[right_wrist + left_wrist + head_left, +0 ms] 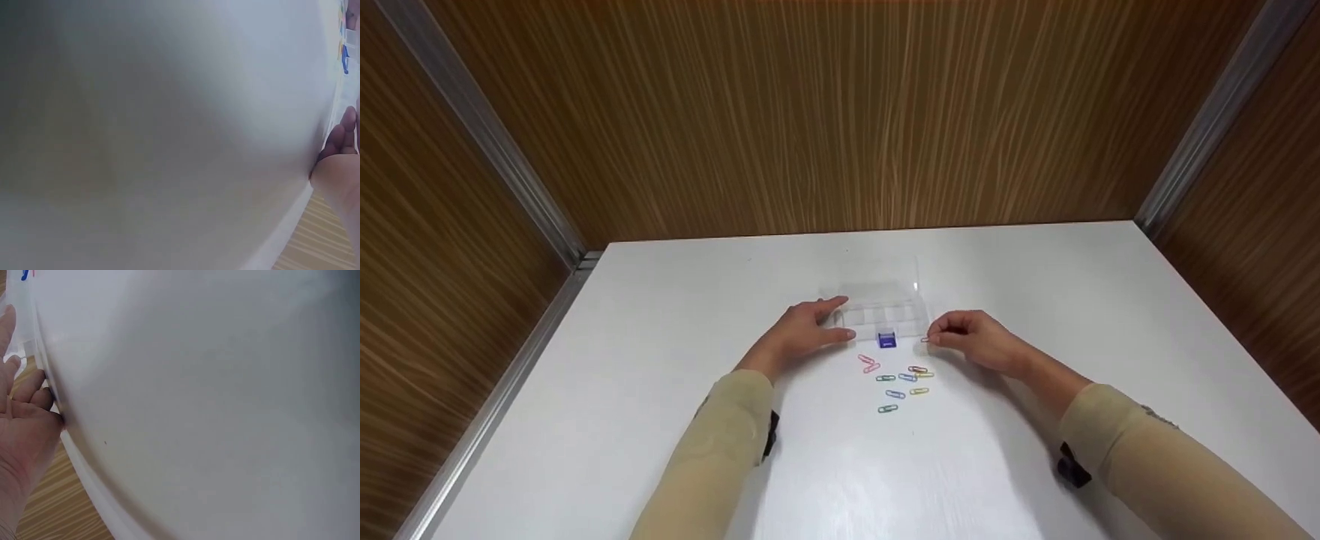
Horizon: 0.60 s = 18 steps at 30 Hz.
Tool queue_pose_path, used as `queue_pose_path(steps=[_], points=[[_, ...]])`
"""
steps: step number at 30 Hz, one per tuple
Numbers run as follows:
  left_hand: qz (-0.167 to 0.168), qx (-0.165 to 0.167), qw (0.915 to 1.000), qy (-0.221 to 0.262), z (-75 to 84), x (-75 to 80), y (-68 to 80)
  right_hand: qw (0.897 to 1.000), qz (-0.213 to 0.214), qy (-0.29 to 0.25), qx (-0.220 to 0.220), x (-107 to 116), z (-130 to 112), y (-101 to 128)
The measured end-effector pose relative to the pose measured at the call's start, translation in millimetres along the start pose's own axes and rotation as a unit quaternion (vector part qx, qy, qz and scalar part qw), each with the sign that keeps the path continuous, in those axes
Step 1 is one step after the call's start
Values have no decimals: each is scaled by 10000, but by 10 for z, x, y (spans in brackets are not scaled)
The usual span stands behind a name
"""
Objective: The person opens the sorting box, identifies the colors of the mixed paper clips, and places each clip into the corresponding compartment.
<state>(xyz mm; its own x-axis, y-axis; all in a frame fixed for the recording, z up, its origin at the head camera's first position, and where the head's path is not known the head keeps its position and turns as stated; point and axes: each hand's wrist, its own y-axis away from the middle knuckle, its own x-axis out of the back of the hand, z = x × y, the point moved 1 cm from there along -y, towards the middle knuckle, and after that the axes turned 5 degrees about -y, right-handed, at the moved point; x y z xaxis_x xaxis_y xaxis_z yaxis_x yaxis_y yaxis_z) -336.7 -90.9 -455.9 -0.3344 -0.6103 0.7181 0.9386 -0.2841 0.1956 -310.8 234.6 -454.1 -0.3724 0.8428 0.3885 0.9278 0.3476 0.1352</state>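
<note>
A clear plastic compartment box [877, 313] stands on the table with its transparent lid raised at the back. My left hand [810, 326] holds the box's left end, thumb along the front corner and index finger at the rear. By the front right corner, my right hand [979, 339] pinches a small reddish paper clip [925, 340] between thumb and fingertips. A blue latch [887, 340] hangs at the box's front. Before it lie loose paper clips: pink [871, 367], green [887, 409], blue [895, 394], yellow [919, 391] and several more.
The white table [622, 390] reaches back to a wood-grain panel [840, 112]. Similar panels with metal posts [1207, 112] close off both sides. Black straps [1072, 466] sit at both sleeves' wrists. White table surface fills most of both wrist views.
</note>
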Motion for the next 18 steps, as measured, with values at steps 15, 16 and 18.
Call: queue_pose_path(steps=[15, 16, 18], points=[[38, -344, 9994, -83, -28, 3, -32, 9934, 1045, 347, 335, 115, -266, -384], [28, -337, 9994, -89, -27, 7, -33, 9932, 1056, 366, 326, 109, -267, -409], [14, -316, 9994, -104, -23, 10, -36, 9931, 1069, 391, 285, 96, -261, -453]])
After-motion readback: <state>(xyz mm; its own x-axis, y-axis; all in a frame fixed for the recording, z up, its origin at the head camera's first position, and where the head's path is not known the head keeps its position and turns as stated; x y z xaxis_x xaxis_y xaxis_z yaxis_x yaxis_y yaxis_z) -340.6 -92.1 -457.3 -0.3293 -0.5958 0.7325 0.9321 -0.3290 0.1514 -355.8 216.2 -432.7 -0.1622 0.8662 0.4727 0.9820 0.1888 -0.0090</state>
